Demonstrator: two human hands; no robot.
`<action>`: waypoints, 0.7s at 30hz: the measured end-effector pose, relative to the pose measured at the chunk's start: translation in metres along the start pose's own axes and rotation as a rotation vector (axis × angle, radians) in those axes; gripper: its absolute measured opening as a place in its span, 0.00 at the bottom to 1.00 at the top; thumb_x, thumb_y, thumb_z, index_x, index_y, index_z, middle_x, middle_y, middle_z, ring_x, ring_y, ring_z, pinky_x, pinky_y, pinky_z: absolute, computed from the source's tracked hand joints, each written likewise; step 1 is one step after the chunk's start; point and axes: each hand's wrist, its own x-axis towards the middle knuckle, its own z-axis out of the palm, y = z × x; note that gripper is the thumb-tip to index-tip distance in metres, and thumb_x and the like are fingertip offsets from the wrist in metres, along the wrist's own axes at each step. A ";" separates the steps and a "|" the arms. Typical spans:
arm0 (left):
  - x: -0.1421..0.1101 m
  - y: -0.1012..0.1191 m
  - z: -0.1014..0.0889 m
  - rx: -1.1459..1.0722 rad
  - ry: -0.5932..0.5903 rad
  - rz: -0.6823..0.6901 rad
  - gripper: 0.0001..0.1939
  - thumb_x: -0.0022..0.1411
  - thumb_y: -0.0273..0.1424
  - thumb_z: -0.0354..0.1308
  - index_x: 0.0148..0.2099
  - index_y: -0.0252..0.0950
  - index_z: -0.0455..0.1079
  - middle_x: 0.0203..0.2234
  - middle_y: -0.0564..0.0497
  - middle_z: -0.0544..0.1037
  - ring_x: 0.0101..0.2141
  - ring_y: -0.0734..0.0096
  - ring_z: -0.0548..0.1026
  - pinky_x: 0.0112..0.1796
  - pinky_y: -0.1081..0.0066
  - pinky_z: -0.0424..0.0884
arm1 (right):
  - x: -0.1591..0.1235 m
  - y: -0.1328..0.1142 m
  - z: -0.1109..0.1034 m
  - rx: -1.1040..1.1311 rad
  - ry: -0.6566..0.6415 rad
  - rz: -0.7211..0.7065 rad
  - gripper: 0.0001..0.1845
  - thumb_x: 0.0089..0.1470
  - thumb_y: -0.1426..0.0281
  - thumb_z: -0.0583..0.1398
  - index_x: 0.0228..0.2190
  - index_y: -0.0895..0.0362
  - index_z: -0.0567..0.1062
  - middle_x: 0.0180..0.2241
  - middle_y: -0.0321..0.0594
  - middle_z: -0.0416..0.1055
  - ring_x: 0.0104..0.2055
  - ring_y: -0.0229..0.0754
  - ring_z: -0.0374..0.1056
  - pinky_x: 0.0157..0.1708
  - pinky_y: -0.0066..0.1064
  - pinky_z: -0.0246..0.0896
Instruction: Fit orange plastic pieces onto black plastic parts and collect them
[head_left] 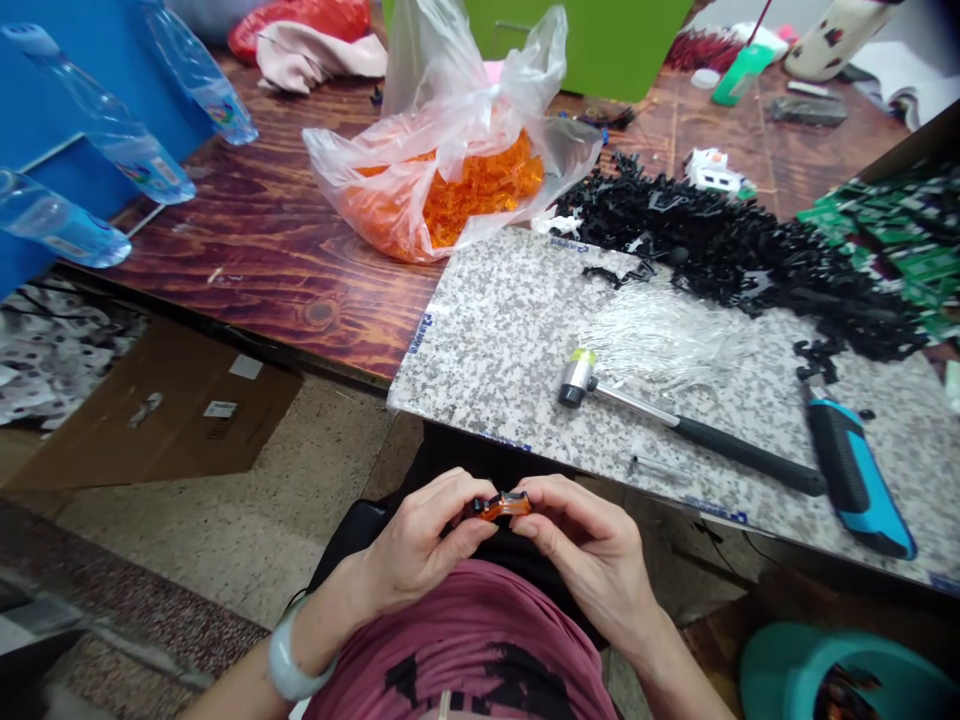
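Observation:
A small orange and black plastic part (502,506) is pinched between both my hands, close to my body and below the table's edge. My left hand (420,540) grips its left end with curled fingers; a pale bangle sits on that wrist. My right hand (592,545) grips its right end with thumb and fingers. On the granite slab (495,330) above lies a small hammer (675,425) with a black handle. A clear plastic bag of orange parts (450,170) sits on the wooden table, and a heap of black parts (720,245) spreads across the slab's far side.
A blue and black tool (855,475) lies at the slab's right. Clear plastic pieces (660,335) lie mid-slab. Three water bottles (120,140) stand at the left against a blue surface. Green circuit boards (900,240) are at the right, a cardboard box (165,410) on the floor, a teal bin (847,675) at bottom right.

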 end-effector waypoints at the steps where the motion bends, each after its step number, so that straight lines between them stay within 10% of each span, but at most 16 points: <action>1: -0.001 0.000 0.000 0.010 0.010 -0.007 0.10 0.69 0.33 0.45 0.46 0.34 0.64 0.27 0.50 0.68 0.28 0.71 0.66 0.29 0.74 0.64 | 0.000 0.000 0.000 -0.014 0.004 -0.006 0.05 0.56 0.71 0.61 0.36 0.55 0.76 0.33 0.39 0.73 0.32 0.37 0.68 0.29 0.25 0.64; 9: -0.008 0.001 0.006 -0.251 0.031 -0.294 0.08 0.68 0.31 0.48 0.44 0.36 0.67 0.25 0.54 0.69 0.25 0.74 0.65 0.29 0.74 0.63 | 0.007 -0.009 -0.005 -0.251 0.016 -0.133 0.06 0.57 0.69 0.59 0.38 0.56 0.75 0.34 0.42 0.75 0.33 0.40 0.71 0.31 0.28 0.67; 15: -0.002 -0.008 0.015 -0.737 0.275 -0.652 0.13 0.64 0.39 0.54 0.37 0.33 0.68 0.21 0.56 0.66 0.23 0.77 0.62 0.24 0.76 0.59 | 0.035 -0.023 -0.058 -0.865 0.305 -0.319 0.09 0.57 0.67 0.59 0.40 0.56 0.74 0.38 0.44 0.73 0.41 0.46 0.68 0.42 0.36 0.62; 21: 0.008 -0.013 0.016 -0.808 0.301 -0.708 0.16 0.60 0.42 0.58 0.34 0.32 0.68 0.20 0.57 0.64 0.21 0.78 0.60 0.22 0.77 0.56 | 0.052 -0.006 -0.106 -1.405 0.180 -0.223 0.13 0.59 0.60 0.56 0.37 0.54 0.75 0.32 0.42 0.73 0.35 0.48 0.64 0.34 0.37 0.54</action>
